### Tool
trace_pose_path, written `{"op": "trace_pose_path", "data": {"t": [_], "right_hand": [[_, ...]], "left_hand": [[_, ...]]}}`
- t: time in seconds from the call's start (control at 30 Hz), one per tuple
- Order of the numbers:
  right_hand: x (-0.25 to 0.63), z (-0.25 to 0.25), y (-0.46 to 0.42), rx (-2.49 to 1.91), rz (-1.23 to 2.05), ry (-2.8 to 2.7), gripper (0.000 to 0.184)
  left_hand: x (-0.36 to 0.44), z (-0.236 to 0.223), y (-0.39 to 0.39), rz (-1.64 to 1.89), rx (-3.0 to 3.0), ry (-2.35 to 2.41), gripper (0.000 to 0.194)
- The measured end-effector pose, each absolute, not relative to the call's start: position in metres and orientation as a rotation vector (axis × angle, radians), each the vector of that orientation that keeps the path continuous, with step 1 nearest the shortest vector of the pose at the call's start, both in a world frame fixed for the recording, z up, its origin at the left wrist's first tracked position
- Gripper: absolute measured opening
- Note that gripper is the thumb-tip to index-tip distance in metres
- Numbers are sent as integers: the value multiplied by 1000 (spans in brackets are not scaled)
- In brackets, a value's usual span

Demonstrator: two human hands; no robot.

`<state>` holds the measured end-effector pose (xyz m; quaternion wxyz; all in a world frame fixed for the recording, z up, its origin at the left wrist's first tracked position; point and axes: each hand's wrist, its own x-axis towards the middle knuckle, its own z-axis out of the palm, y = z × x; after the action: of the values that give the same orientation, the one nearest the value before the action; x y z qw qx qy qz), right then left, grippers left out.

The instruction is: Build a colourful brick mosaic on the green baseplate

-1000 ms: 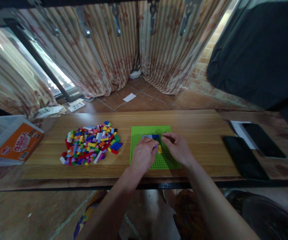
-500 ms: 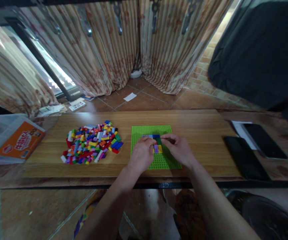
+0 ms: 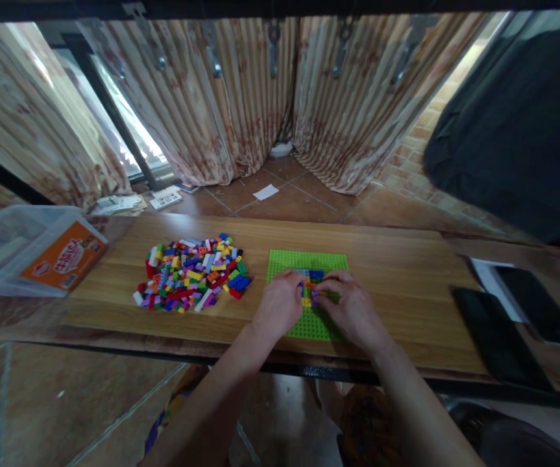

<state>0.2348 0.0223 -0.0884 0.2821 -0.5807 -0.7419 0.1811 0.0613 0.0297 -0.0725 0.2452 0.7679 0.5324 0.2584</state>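
A green studded baseplate (image 3: pixel 309 259) lies on the wooden board, with a small group of coloured building bricks (image 3: pixel 315 275) near its middle. Blue bricks line the group's far side; yellow and purple show at its near side. My left hand (image 3: pixel 280 301) is closed at the group's left edge, its fingertips curled against the bricks. Whatever is between those fingertips is hidden. From the right, my right hand (image 3: pixel 352 308) pinches at a small purple brick (image 3: pixel 315 301) on the near right of the group, its fingers partly covering it.
To the left is a spread pile of mixed loose bricks (image 3: pixel 196 272). Beyond it stands a clear plastic box (image 3: pixel 17 246) with an orange label. Two dark flat devices, a tablet-like one (image 3: pixel 498 337) and a phone-like one (image 3: pixel 542 305), lie at the right over white paper.
The view has turned, so everything appears shifted right. My right fingers have moved from the far right corner of the brick group to its near side. My left hand stays at the left edge.
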Motion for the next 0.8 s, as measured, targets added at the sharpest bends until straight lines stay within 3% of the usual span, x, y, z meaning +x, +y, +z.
{"op": "trace_pose_path", "data": {"t": [0.27, 0.57, 0.8], "right_hand": [[230, -79, 20, -1479, 567, -1999, 11], [231, -87, 46, -1526, 698, -1641, 19], [231, -92, 55, -1498, 726, -1763, 17]], "left_hand": [[60, -74, 29, 720, 2066, 1442, 26], [61, -73, 30, 681, 2085, 1461, 27], [59, -75, 30, 695, 2112, 1437, 28]]}}
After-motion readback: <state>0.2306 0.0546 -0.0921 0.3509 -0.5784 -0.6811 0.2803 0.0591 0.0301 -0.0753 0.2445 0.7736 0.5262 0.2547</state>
